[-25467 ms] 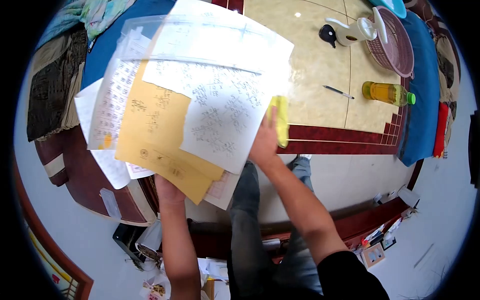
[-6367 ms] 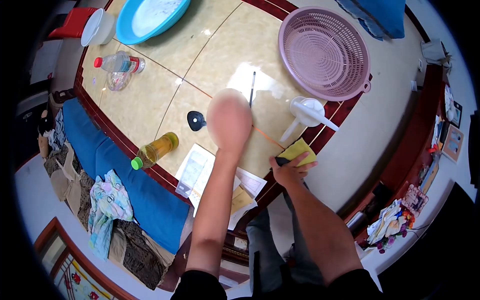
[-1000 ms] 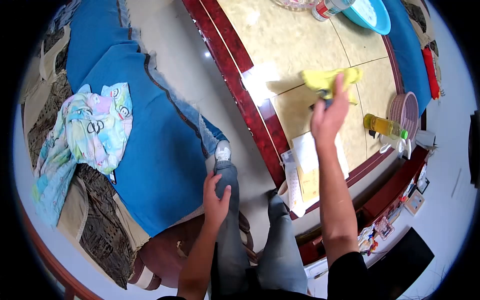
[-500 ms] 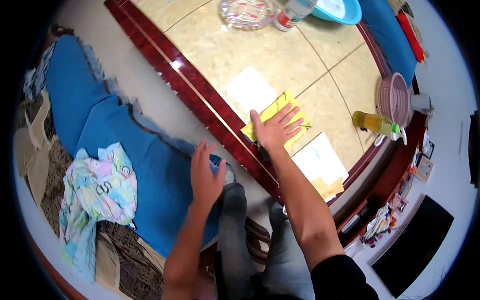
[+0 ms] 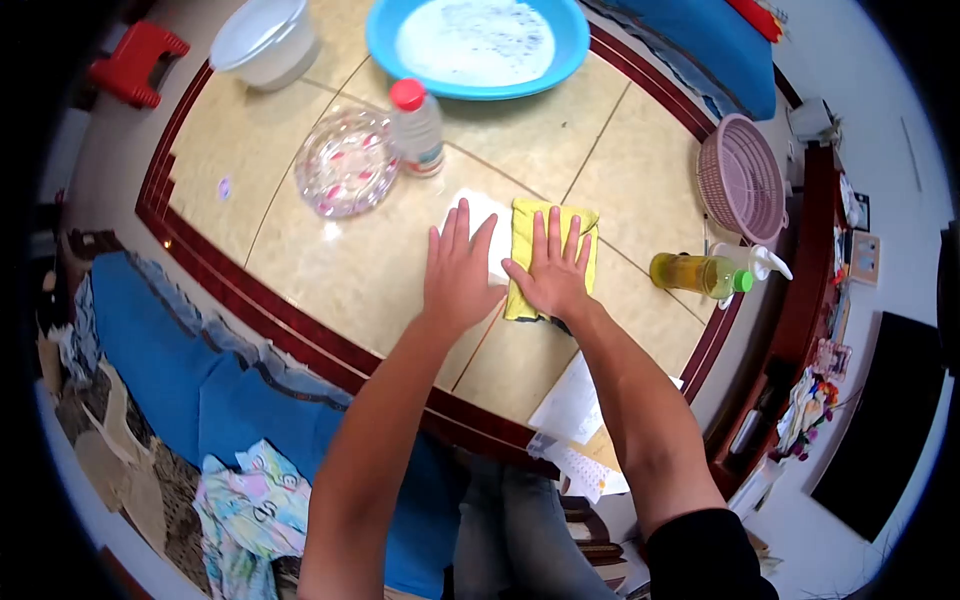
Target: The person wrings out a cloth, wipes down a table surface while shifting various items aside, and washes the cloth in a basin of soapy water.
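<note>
My right hand [image 5: 552, 275] lies flat with spread fingers on a folded yellow cloth [image 5: 520, 235] with a dark lower edge. Beside it, my left hand [image 5: 462, 275] rests palm down on the tiled tabletop [image 5: 330, 280], fingers stretched. Partly beneath the left hand shows a white rectangular patch [image 5: 478, 207]; whether it is paper or glare I cannot tell. Beyond the hands stand a red-capped clear bottle [image 5: 416, 135] and a clear dish with pink marks [image 5: 347, 165].
A blue basin [image 5: 480, 92] and a white tub [image 5: 265, 45] stand at the far side. Right are a pink basket [image 5: 735, 180], a green-capped bottle of yellow liquid [image 5: 695, 273] and a pump bottle [image 5: 765, 262]. Papers [image 5: 570, 400] lie near the front edge; a blue-covered sofa [image 5: 240, 400] is left.
My left hand has come from beside the table onto its top. My right hand and the yellow cloth, now spread flatter, are farther in from the edge. The view has shifted.
</note>
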Available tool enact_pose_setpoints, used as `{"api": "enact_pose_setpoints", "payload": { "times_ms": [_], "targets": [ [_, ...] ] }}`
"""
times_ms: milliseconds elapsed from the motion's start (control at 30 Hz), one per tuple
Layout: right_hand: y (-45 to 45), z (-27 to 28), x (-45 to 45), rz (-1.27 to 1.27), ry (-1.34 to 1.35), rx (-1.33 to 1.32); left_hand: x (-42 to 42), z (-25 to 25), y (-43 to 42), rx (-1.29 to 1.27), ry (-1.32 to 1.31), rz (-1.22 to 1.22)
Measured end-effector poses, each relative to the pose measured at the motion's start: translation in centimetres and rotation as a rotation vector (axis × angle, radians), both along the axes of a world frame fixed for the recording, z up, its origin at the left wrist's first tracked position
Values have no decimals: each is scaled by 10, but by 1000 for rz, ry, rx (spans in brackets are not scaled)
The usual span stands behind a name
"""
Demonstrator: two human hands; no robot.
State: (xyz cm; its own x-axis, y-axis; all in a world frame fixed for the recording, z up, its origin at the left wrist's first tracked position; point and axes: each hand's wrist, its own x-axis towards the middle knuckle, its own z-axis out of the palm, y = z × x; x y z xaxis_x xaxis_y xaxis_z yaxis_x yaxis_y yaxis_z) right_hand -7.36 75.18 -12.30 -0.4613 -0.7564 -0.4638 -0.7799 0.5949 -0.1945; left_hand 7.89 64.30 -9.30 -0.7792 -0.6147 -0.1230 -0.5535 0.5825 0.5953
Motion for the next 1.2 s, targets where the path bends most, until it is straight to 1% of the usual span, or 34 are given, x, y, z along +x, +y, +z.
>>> {"api": "enact_pose_setpoints", "payload": {
  "times_ms": [67, 133, 167, 267, 333, 533, 667, 733, 833, 867, 900, 933, 1100, 1200],
  "targets": [
    [-9, 0, -19, 0, 30, 8, -23, -12, -20, 82, -192, -131],
    [-21, 0, -40, 28, 54, 13, -37, -13, -40, 137, -394, -243],
    [-27, 0, -50, 34, 43, 15, -37, -15, -46, 208, -474, -310],
    [-47, -5, -81, 38, 75, 41, -42, -10, -53, 292, -547, -318],
    [-64, -8, -104, 15, 72, 10, -43, -10, -56, 323, -591, -326],
    [-107, -15, -195, -10, 86, -24, -51, -11, -59, 386, -619, -312],
    [-141, -8, -259, -89, 73, 29, -52, -12, -60, 432, -636, -315],
    [-154, -18, -294, -131, 119, 18, -49, -17, -61, 456, -642, -336],
    [-172, -29, -356, -250, 180, 57, -47, -21, -58, 458, -642, -331],
    [-174, -38, -380, -307, 190, 44, -47, -21, -58, 459, -638, -329],
    [-178, -35, -395, -376, 175, 5, -48, -20, -58, 460, -636, -330],
    [-178, -37, -406, -391, 210, -6, -47, -20, -57, 462, -636, -334],
    [-169, -50, -402, -359, 365, -141, -42, -24, -56, 405, -625, -385],
    [-156, -61, -373, -310, 527, -219, -44, -21, -56, 395, -620, -370]
  ]
}}
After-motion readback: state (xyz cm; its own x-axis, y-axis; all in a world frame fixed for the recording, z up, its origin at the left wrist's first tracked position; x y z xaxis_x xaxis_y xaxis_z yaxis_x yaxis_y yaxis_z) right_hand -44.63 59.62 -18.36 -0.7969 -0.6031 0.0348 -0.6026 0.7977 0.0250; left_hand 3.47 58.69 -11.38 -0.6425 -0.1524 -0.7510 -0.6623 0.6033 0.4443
